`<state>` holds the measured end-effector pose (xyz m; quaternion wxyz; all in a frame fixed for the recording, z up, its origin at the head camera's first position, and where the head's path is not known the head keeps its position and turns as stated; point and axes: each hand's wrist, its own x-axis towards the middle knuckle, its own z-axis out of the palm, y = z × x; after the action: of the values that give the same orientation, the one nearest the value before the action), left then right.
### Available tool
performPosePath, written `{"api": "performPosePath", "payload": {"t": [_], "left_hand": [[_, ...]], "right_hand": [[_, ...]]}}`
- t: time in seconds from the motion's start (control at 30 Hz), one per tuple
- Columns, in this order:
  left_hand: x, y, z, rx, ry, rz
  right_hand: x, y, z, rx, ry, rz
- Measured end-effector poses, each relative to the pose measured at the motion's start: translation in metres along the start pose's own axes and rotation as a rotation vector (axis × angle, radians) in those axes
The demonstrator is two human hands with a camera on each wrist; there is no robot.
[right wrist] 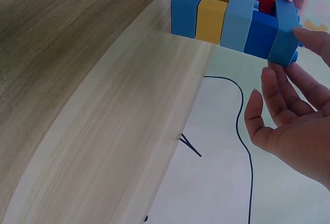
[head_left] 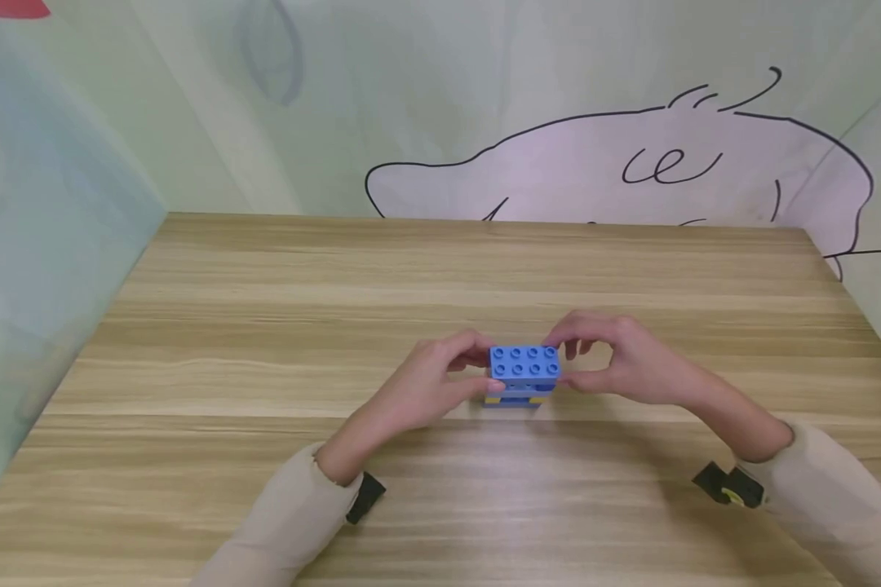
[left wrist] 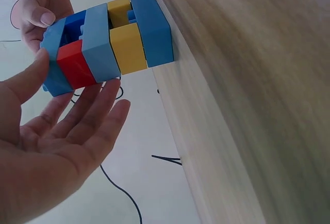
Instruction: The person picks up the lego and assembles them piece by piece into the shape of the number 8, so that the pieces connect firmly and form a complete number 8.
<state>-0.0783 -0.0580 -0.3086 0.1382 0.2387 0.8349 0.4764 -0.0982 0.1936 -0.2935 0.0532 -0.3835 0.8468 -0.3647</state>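
A small tower of toy building bricks stands on the table, with a blue studded brick [head_left: 524,364] on top. My left hand [head_left: 439,379] pinches that brick's left end between thumb and fingers. At the other end, the thumb and fingertips of my right hand [head_left: 624,359] hold the same brick. Under it sit a red brick [left wrist: 77,65] on the left and a darker blue brick [right wrist: 260,33] on the right, with a gap between. Below come a light blue brick [left wrist: 99,44], two yellow bricks [right wrist: 210,20] and a blue base brick [left wrist: 152,28].
The wood-grain table [head_left: 301,310] reaches back to a wall [head_left: 338,106] with a line-drawn cartoon figure. Another pale wall panel [head_left: 37,244] borders the left side. Dark straps [head_left: 365,497] show at both sleeve cuffs.
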Motion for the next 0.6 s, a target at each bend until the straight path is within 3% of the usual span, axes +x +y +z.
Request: {"api": "performPosePath", "payload": {"t": [0.6], "left_hand": [[-0.0002, -0.0018, 0.0046, 0.024, 0.019, -0.037]], "right_hand": [[-0.0048, 0.0024, 0.0034, -0.015, 0.036, -0.018]]}}
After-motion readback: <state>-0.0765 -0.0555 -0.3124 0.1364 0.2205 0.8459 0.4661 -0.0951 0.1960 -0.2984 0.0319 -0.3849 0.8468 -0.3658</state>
